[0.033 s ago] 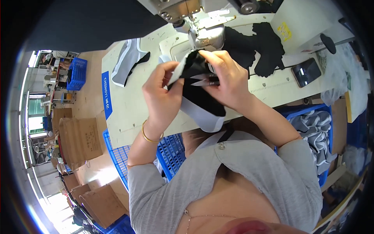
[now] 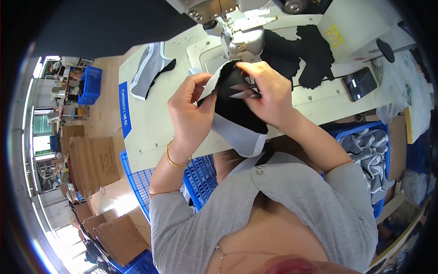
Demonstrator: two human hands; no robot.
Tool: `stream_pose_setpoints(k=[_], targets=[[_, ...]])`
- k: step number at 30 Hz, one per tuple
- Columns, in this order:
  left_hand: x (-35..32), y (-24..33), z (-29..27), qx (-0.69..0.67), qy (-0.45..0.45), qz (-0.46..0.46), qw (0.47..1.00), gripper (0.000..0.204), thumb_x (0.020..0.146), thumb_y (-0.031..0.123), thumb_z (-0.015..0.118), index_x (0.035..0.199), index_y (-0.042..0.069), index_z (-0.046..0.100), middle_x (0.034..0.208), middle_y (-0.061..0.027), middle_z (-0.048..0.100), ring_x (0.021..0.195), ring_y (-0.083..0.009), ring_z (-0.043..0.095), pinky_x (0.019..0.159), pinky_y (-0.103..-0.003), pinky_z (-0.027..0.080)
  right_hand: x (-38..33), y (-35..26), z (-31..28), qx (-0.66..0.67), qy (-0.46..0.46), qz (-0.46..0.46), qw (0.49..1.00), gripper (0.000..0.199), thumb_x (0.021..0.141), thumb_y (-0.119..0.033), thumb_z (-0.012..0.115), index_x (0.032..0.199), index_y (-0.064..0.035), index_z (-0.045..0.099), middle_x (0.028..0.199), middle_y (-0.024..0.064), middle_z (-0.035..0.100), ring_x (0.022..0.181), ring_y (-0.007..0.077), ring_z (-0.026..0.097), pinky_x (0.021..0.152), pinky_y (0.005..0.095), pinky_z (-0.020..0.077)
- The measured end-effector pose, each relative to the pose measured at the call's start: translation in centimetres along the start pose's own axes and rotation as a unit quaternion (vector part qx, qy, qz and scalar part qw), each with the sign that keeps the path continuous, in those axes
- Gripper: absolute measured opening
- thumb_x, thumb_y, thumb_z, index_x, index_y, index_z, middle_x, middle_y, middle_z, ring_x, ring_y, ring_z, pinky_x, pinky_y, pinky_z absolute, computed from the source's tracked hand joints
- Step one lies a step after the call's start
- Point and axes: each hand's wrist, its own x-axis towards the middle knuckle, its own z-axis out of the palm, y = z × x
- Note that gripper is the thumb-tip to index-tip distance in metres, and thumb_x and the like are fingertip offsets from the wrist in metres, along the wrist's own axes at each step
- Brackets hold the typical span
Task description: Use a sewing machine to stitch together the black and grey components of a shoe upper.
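My left hand (image 2: 190,101) is closed on the edge of a black and light grey fabric piece (image 2: 239,137), thumb in front and fingers behind. My right hand (image 2: 270,93) pinches the upper edge of the same piece between thumb and forefinger. Tucked in its palm are small thread snips (image 2: 241,92), their two pointed blades apart and aimed left across the black fabric. The piece hangs down over the table's near edge. Just beyond my hands stands the sewing machine head (image 2: 239,39), not touching them.
A similar grey and black piece (image 2: 150,73) lies on the white table (image 2: 178,132) at left. Black cut pieces (image 2: 315,57) and a phone (image 2: 359,84) lie at right. Blue baskets (image 2: 200,180) stand below; the right one holds grey pieces (image 2: 369,150).
My right hand has shifted slightly to the right. The snips have tilted a little, and the fabric's hanging end has moved slightly right and down.
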Motion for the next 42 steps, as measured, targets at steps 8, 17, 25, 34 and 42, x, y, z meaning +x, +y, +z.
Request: stream_pose_setpoints(k=[8,17,25,34,42], targets=[[0.3,-1.3,-1.1,-0.023,-0.093,-0.156,0.983,0.015,0.084,0.000,0.071,0.099,-0.004,0.069,0.082,-0.0019,0.070,0.077,-0.0067,0.061,0.073,-0.021,0.048,-5.1,1.4,-2.3,0.335,-0.002,0.498,0.800,0.033,0.087,-0.009,0.072,0.117,-0.0007,0.059,0.091,0.0040,0.064,0.061,0.0058,0.053,0.056,0.0218,0.0438],[-1.5,0.9,2.5,0.056,-0.147,-0.007,0.988,0.024,0.075,-0.007,0.062,0.098,0.000,0.065,0.085,-0.0119,0.068,0.075,-0.0211,0.064,0.070,-0.031,0.049,-2.5,-3.8,-2.2,0.145,-0.078,0.152,0.975,0.042,0.076,0.003,0.071,0.116,-0.0049,0.059,0.108,0.0106,0.062,0.069,0.0209,0.062,0.061,0.0308,0.0520],[-5.4,-0.8,1.0,-0.007,-0.147,-0.033,0.989,0.015,0.088,-0.005,0.058,0.101,-0.001,0.065,0.086,-0.0101,0.066,0.078,-0.0157,0.060,0.072,-0.029,0.048,-5.8,-0.6,-1.3,0.214,-0.056,0.300,0.928,0.015,0.092,-0.015,0.066,0.091,-0.0004,0.062,0.078,0.0059,0.058,0.061,0.0158,0.058,0.055,0.0272,0.0452],[-4.1,-2.2,5.0,-0.039,-0.005,-0.112,0.993,0.009,0.096,0.008,0.059,0.090,0.002,0.061,0.063,-0.0008,0.050,0.060,-0.0076,0.042,0.055,-0.026,0.036,-5.2,6.5,-2.4,-0.162,-0.042,0.223,0.960,0.019,0.078,-0.013,0.076,0.092,-0.0070,0.065,0.092,0.0075,0.061,0.083,0.0279,0.064,0.069,0.0383,0.0516],[-3.5,-3.0,5.0,-0.092,-0.037,-0.148,0.984,0.013,0.092,0.012,0.068,0.088,0.001,0.061,0.068,0.0019,0.055,0.065,-0.0047,0.046,0.059,-0.022,0.040,-4.5,9.6,-3.6,-0.177,-0.067,0.210,0.959,0.019,0.076,-0.011,0.078,0.090,-0.0093,0.065,0.091,0.0034,0.061,0.084,0.0251,0.064,0.070,0.0367,0.0518]])
